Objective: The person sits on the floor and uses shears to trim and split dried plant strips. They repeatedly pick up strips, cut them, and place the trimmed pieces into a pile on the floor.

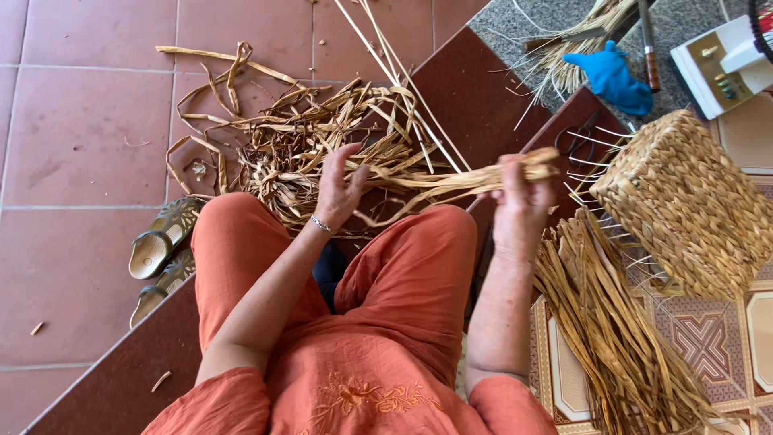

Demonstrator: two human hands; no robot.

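bright, even daylight, soft shadows, sharp focus, slight wide-angle bending at the edges.

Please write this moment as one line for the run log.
left hand: touching dried strips | right hand: gripping dried strips | woven basket: beside right hand

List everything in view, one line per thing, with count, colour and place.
dried fibre strips: one bunch, tan, held in both hands
loose strip pile: one, tan, on red tiles ahead
straight strip bundle: one, tan, floor at right
woven basket: one, tan, right
glove: one, blue, top right
sandals: two, olive, left
scissors: one, dark, beside basket
left hand: gripping strips, bracelet on wrist
right hand: clasping bunch
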